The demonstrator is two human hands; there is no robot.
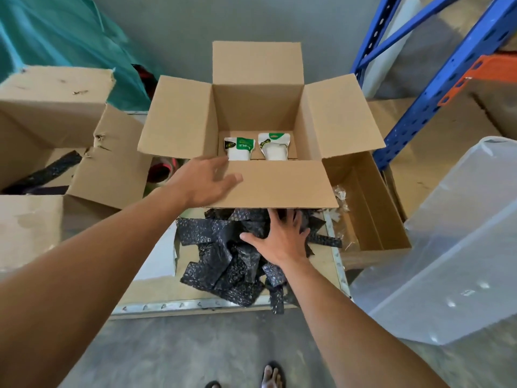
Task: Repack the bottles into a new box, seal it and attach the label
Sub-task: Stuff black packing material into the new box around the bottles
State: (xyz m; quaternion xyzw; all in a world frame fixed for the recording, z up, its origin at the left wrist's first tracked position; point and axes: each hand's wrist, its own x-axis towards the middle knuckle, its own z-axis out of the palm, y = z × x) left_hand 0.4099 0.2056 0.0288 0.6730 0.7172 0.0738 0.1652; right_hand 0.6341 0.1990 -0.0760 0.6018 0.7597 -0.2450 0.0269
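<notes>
An open cardboard box [257, 107] stands in the middle with all its flaps spread. Two white bottles with green labels [240, 148] [273, 147] stand side by side at its bottom near the front wall. My left hand [207, 179] rests with straight fingers on the left part of the box's near flap [279, 183]. My right hand [282, 236] lies spread on a heap of black packing strips [232, 261] just below that flap. Whether its fingertips curl round any strip is hidden.
The black strips lie in a low crate with a metal-edged rim [195, 305]. Open cardboard boxes stand at the left [53, 107] and at the right [372, 208]. A clear plastic tub [453, 261] sits at the right, with blue shelving [436, 77] behind it. My feet show at the bottom.
</notes>
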